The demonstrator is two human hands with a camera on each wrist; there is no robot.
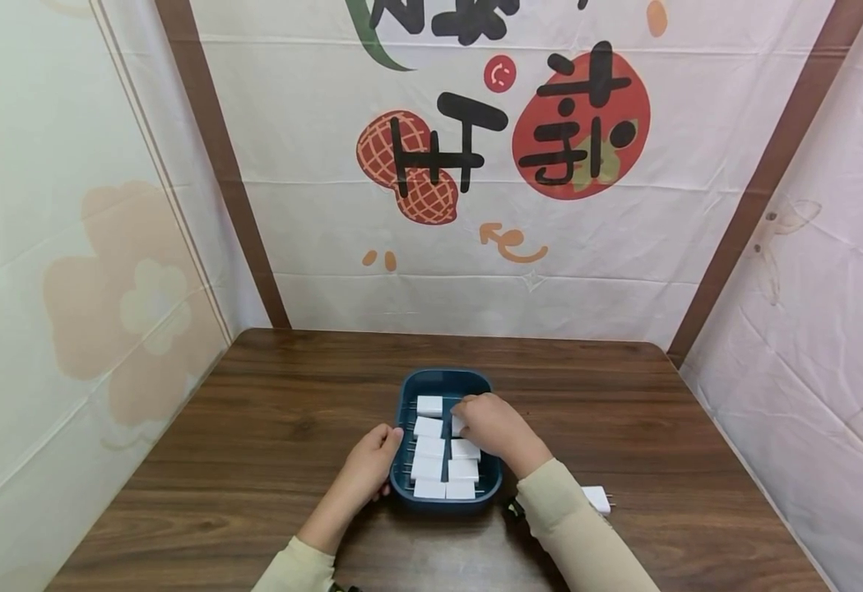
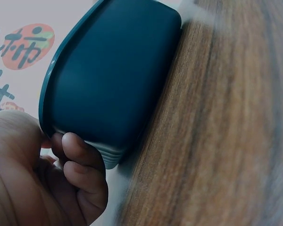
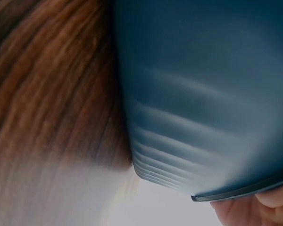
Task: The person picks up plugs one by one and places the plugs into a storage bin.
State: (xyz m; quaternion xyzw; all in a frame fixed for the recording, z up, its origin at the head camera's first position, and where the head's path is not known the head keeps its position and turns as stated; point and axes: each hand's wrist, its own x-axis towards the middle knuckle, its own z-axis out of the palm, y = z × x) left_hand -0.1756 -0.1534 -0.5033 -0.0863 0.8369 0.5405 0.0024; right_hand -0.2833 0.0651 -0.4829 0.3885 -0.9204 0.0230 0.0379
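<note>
A dark blue plastic box (image 1: pixel 442 380) stands on the table, with two columns of white plug chargers (image 1: pixel 429 448) inside, their metal prongs showing along the sides. My left hand (image 1: pixel 372 460) grips the box's left rim, thumb on top; in the left wrist view its curled fingers (image 2: pixel 87 172) lie against the outer wall. Over the right column, my right hand (image 1: pixel 494 427) pinches a white charger (image 1: pixel 457 426) inside the box, partly hidden by the fingers. The right wrist view shows mostly the box's ribbed outer wall (image 3: pixel 179 141), with only a little of that hand past the rim.
Another white charger (image 1: pixel 597 499) lies on the wooden table (image 1: pixel 290 403) to the right of the box, partly behind the right sleeve (image 1: pixel 572 510). Printed cloth (image 1: pixel 313 247) hangs behind the table and along both sides.
</note>
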